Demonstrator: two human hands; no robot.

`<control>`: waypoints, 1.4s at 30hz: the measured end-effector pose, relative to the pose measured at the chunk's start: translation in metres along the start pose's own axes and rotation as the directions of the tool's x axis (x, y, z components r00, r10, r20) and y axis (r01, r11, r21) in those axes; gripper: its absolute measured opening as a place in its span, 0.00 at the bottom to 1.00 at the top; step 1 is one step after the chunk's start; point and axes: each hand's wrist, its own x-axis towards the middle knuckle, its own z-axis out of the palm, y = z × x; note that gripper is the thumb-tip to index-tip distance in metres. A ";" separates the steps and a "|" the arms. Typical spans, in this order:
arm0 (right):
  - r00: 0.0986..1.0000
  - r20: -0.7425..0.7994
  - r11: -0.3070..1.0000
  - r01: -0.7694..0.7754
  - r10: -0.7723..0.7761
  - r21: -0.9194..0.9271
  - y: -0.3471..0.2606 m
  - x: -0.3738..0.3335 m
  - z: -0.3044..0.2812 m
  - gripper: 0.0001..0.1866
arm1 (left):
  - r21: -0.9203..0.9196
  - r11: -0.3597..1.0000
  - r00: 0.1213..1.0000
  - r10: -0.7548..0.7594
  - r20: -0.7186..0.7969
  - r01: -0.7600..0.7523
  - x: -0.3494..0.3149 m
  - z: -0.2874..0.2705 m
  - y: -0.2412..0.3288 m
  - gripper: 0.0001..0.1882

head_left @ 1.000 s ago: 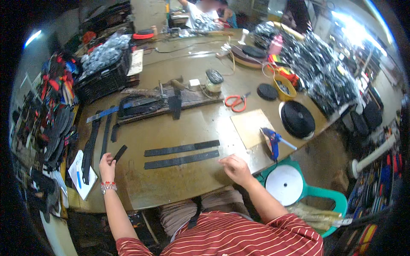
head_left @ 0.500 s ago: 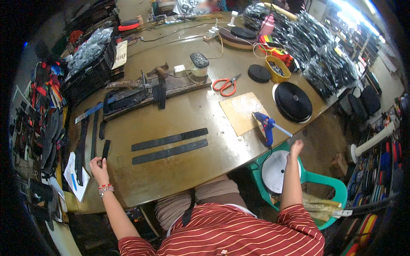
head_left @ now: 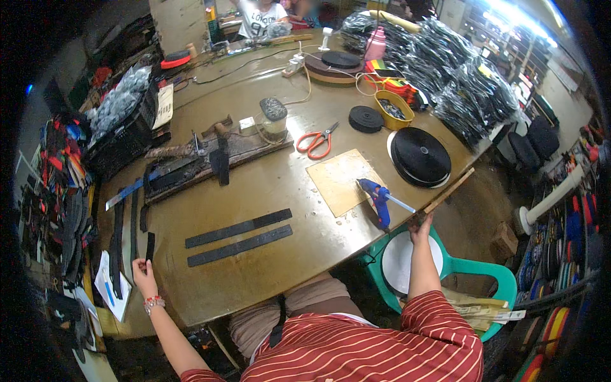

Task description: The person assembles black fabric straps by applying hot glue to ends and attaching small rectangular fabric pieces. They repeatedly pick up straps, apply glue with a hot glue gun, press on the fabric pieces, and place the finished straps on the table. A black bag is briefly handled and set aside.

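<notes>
My left hand (head_left: 144,275), with a beaded bracelet at the wrist, pinches the near end of a short black strip (head_left: 150,246) at the table's left side. My right hand (head_left: 420,229) is at the table's right edge, its fingers closed at the near end of a thin wooden stick (head_left: 449,191). Just left of it, a blue glue gun (head_left: 380,202) with a pale glue stick in its back rests on a tan board (head_left: 334,184). Two longer black strips (head_left: 238,228) (head_left: 240,246) lie parallel in front of me.
Orange-handled scissors (head_left: 316,141), a large black tape roll (head_left: 421,156) and a yellow bowl (head_left: 394,109) stand beyond the board. A wooden plank (head_left: 242,149) with tools lies at left. A green chair (head_left: 487,267) stands at right; another person (head_left: 259,20) is across the table.
The view has shifted, so the table appears lower and further left. The wooden stick now shows beside my right hand. My left hand stays at the short black strip.
</notes>
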 end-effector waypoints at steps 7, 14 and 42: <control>0.998 -0.056 1.000 0.017 -0.017 -0.005 -0.034 -0.036 -0.088 0.38 | -0.007 1.000 1.000 -0.004 0.005 0.004 -0.001 0.001 0.003 0.07; 0.991 -0.134 1.000 -0.008 0.009 0.006 -0.056 -0.056 -0.133 0.31 | -0.019 0.999 0.998 -0.035 0.046 0.036 -0.002 -0.002 0.011 0.07; 0.855 0.139 -0.369 -0.065 -0.500 -0.927 -0.208 0.008 -0.016 0.12 | 0.124 0.991 0.993 0.043 0.111 -0.057 0.013 -0.010 -0.032 0.14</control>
